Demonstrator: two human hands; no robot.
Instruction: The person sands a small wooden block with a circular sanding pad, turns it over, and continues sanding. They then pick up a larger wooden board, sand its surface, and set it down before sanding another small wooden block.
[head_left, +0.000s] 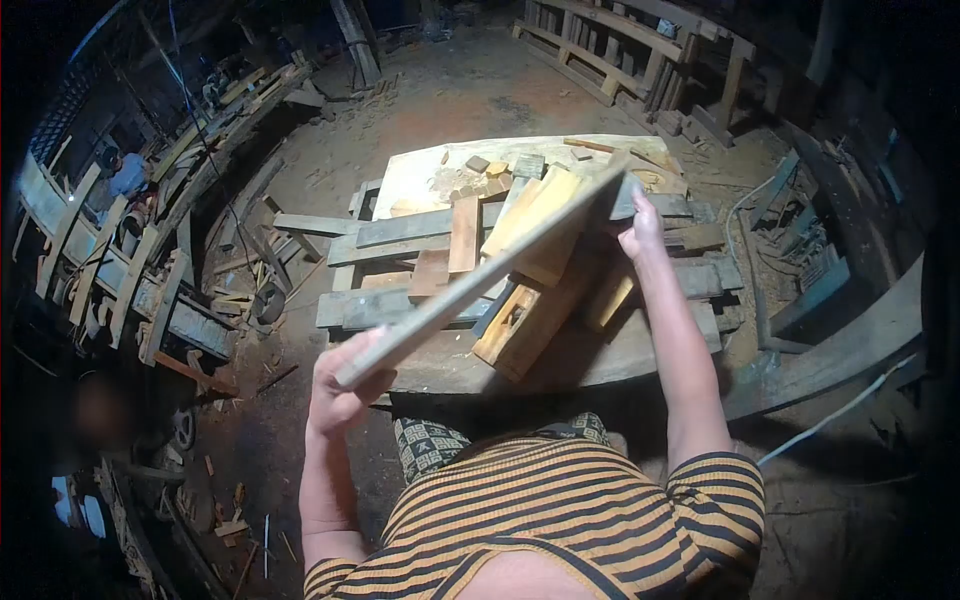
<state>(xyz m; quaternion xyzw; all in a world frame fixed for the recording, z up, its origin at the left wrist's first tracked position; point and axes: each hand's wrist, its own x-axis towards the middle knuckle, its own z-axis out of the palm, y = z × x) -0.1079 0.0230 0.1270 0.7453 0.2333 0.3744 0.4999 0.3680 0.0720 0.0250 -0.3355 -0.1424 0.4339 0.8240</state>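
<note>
A long, narrow wooden board (480, 284) is held up at a slant above the workbench. My left hand (348, 380) is wrapped round its lower left end. At its upper right end my right hand (640, 228) grips the board, with the thumb up. Beneath the board lie a thick wooden block with a slot (512, 335) and some yellowish wood pieces (535, 205), partly hidden by it. A reddish-brown piece (465, 235) rests to the left of them.
The workbench (560, 375) carries grey planks (405, 228) and a pale sheet (410, 172) at its far side. Wooden frames (590, 60) stand at the back right. A person (128, 178) is at the far left. Scraps litter the floor.
</note>
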